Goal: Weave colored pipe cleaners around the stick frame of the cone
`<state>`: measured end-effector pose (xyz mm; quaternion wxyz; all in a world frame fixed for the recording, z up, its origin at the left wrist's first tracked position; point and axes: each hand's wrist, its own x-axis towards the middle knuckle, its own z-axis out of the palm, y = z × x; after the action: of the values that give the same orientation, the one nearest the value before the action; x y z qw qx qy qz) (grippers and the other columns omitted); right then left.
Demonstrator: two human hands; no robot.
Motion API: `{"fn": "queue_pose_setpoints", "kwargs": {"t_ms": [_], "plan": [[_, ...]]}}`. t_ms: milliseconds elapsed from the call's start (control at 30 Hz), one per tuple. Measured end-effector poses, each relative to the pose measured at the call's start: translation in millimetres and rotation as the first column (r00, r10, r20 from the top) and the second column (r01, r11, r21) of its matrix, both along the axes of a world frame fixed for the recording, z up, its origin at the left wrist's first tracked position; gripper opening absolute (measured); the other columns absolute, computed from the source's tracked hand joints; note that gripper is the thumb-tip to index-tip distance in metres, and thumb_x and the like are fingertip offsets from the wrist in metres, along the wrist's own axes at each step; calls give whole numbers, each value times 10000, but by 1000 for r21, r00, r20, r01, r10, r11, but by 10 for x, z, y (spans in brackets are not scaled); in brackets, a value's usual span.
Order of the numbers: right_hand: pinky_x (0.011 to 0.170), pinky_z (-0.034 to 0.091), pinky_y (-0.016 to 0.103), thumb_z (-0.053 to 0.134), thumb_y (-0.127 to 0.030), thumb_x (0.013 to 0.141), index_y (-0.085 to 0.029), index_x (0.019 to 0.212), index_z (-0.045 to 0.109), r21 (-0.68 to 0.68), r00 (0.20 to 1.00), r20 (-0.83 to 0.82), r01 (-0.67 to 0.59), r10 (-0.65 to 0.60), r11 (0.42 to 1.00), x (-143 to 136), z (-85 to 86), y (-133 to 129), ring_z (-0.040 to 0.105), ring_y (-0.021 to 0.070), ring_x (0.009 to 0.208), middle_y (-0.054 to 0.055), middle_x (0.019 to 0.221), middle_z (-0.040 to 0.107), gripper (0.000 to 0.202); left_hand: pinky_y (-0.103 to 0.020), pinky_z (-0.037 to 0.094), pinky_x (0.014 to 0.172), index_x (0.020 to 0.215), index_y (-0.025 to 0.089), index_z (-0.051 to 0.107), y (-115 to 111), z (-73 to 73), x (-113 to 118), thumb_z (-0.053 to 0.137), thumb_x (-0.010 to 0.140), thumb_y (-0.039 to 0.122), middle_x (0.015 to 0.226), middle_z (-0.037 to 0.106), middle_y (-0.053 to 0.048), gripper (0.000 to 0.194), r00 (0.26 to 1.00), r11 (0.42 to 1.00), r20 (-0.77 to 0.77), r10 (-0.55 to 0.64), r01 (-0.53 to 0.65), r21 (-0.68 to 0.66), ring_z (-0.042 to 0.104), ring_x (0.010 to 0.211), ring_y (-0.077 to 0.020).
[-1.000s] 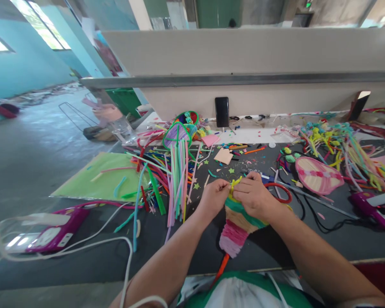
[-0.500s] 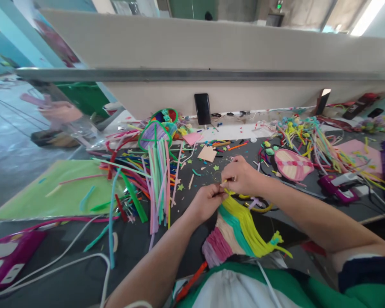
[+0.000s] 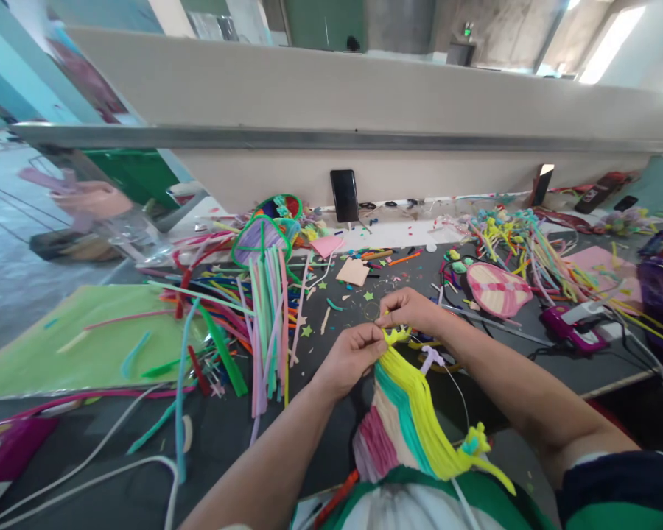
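A striped piece of fuzzy pipe cleaners (image 3: pixel 406 401) hangs from my hands down to my lap, in bands of yellow, teal, cream, magenta and lilac. At its top corner my left hand (image 3: pixel 352 357) is closed, thumb and finger pinching the yellow pipe cleaner end. Just beside it, slightly higher, my right hand (image 3: pixel 412 312) pinches the same yellow end; the fingertips of both hands nearly meet, and exactly what lies between them is partly hidden. Curled yellow tips (image 3: pixel 398 336) stick out below the right fingers. A yellow-and-teal tuft (image 3: pixel 475 439) is at the lower right corner.
Bundled pastel pipe cleaners (image 3: pixel 268 324) lie left of my hands, near a green sheet (image 3: pixel 88 324). A pink striped oval (image 3: pixel 498 288) and a purple glue-gun-like device (image 3: pixel 572 329) are to the right. A phone (image 3: pixel 345 196) leans against the back panel. White cords cross the lower left.
My hands stay at the same corner; the right fingers have shifted a little, and more curled yellow tips now show. The view has tilted slightly, and the lower right tuft sits lower.
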<state>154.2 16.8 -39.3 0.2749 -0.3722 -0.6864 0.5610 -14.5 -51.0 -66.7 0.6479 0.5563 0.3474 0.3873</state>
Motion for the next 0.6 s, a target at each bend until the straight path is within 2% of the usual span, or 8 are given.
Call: {"fn": "queue_pose_setpoints", "kwargs": {"t_ms": [100,333,467,533,600], "plan": [[519,316,210,730,-328,579,-140,546,595,-54,999,-30,41,-43,998,-25,-38,15,416,75,515,-49,501,519,234,-195,183,402,674,156,495,17,-22,-5,634,794,374,507,358,73,285,1000,1000,13,4,-4,-5,281,405,-38],[517,322,222,746,-322,573,-141,547,634,-26,989,-8,148,-148,989,3,-173,-5,449,86,501,-39,487,546,214,-185,191,397,706,154,522,36,-112,-7,646,797,357,507,380,72,254,1000,1000,-2,6,-6,-5,287,403,-34],[509,310,215,760,-296,575,-143,534,639,-71,976,-66,202,-206,977,18,-148,-47,432,76,506,-41,484,540,200,-171,240,400,717,157,536,31,-131,33,655,797,367,505,403,71,255,999,999,40,26,-25,-32,312,403,-32],[512,325,204,744,-335,646,-150,646,689,-107,956,-180,215,-232,971,87,-94,-51,444,71,526,-33,563,590,194,-171,281,400,722,160,542,43,-116,53,661,791,378,496,408,71,257,993,995,87,81,-76,-61,324,403,-39],[524,362,194,680,-384,752,-182,877,720,-142,892,-339,265,-298,954,210,-50,-30,474,67,552,-21,718,658,241,-170,301,391,716,161,548,77,-64,50,678,775,376,480,395,76,259,981,984,109,161,-152,-89,320,395,-40]]}}
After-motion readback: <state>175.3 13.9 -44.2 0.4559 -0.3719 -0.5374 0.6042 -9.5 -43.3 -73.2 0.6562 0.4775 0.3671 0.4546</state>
